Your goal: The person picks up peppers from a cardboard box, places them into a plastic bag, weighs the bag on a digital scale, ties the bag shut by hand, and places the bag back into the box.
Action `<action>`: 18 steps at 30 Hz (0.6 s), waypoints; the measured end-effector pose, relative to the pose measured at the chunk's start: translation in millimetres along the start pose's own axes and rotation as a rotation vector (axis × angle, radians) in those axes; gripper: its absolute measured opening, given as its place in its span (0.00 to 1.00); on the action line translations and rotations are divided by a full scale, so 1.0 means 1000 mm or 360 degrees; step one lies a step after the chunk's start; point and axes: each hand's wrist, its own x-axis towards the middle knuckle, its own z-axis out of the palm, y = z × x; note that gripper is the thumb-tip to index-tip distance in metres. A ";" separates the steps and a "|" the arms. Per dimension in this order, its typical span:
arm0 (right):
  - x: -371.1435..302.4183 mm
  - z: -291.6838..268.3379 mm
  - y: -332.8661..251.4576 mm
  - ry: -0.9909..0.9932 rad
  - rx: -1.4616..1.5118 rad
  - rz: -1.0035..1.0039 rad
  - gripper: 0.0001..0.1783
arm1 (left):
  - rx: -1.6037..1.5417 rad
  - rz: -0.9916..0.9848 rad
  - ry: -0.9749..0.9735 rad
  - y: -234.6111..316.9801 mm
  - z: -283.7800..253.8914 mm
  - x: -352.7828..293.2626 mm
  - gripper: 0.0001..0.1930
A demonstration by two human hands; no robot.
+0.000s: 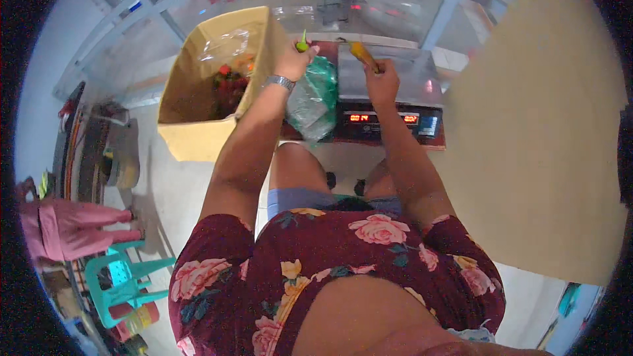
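My left hand (295, 61), with a metal watch on its wrist, is closed on a small green pepper (302, 45) whose thin tip points up. It is just above a green and clear plastic bag (312, 107). My right hand (383, 84) pinches a long yellow-orange pepper-like piece (361, 53) with a thin dark end. That piece is above the steel plate of a digital scale (412, 78) with lit red digits. Left of the bag stands an open cardboard box (198, 140); red and dark produce (229, 86) and clear plastic are inside.
A large tan panel (537, 138) stands along the right. Framed glass (389, 6) runs across the far side. At left are a turquoise plastic chair (99, 290), a person in pink clothes (66, 227) and shelving with containers. My knees are below the scale.
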 end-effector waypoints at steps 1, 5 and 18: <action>-0.002 -0.002 0.018 -0.0035 -0.0283 0.0077 0.14 | 0.0331 -0.0060 0.0028 -0.015 0.014 0.009 0.10; -0.009 -0.012 0.065 -0.0067 -0.0810 0.0024 0.16 | 0.0655 -0.0086 -0.0719 -0.069 0.070 0.040 0.17; -0.022 -0.015 0.067 -0.0384 -0.0760 -0.0059 0.21 | 0.1928 0.0261 -0.0804 -0.099 0.140 0.069 0.20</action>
